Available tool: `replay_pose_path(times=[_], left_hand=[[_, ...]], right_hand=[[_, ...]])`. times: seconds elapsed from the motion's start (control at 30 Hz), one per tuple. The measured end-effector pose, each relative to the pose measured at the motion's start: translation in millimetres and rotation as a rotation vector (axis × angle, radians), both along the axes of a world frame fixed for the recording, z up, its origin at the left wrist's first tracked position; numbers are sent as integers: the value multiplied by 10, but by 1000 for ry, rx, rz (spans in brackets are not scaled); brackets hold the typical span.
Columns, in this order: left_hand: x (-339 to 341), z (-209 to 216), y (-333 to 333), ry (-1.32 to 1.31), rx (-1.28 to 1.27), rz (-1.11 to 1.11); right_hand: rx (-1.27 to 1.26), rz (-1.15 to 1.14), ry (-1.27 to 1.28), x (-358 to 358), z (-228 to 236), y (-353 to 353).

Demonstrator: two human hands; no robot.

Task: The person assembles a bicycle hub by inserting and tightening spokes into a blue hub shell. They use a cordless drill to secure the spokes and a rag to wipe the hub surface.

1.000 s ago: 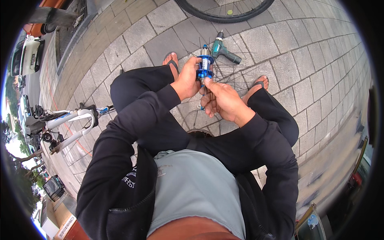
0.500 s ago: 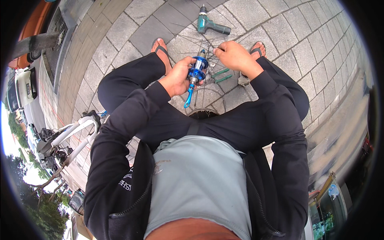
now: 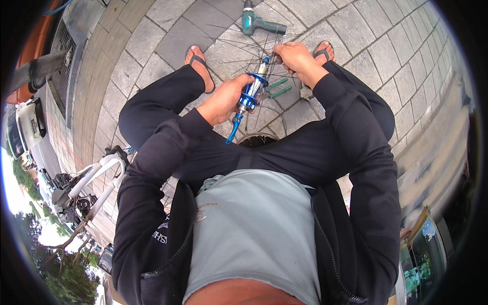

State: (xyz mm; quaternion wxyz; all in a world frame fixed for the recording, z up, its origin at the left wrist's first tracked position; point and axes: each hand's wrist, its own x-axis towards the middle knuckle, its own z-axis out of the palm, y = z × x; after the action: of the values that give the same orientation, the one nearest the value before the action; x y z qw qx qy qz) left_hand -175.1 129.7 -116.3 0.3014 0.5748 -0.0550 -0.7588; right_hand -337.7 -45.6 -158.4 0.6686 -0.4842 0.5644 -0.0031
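My left hand [image 3: 226,99] is wrapped round a blue bicycle hub [image 3: 252,87], held tilted above the paving between my legs. A blue quick-release lever [image 3: 234,129] hangs from the hub's near end. Just beyond its far end, to the right, my right hand [image 3: 300,60] is closed in a pinch on a thin spoke, mostly hidden by the fingers. Several loose metal spokes [image 3: 229,50] fan out on the ground behind the hub. Green-handled pliers [image 3: 278,88] lie below my right hand, partly behind the hub.
A teal and black cordless drill [image 3: 262,24] lies on the paving [image 3: 351,30] beyond the spokes. My sandalled feet [image 3: 199,63] stand on either side. A dark round object [image 3: 256,140] sits between my thighs. A white bicycle frame [image 3: 96,175] is at the left.
The hub in my left hand has tilted slightly, its lever swinging left and nearer to me. My right hand has shifted a little farther away and to the right. The view has also shifted slightly.
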Motion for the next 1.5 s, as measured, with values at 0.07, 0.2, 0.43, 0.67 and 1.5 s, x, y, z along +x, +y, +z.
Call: replay_pose_path(times=[0.07,0.2,0.43,0.67,1.5], left_hand=[[-10,113,-31,-5,-21,-80],[-45,113,8,15,-20,-87],[-61,157,27,10,69,-61],[-2,110,7,-48,74,-117],[185,248,-117,78,-19,58]], right_hand=[[-69,-28,62,-64,-160,-134],[-37,-149,97,-75,-170,-136],[171,-135,103,-122,-358,-141],[383,-5,-60,-10,-424,43],[-244,747,87,-22,368,-298]])
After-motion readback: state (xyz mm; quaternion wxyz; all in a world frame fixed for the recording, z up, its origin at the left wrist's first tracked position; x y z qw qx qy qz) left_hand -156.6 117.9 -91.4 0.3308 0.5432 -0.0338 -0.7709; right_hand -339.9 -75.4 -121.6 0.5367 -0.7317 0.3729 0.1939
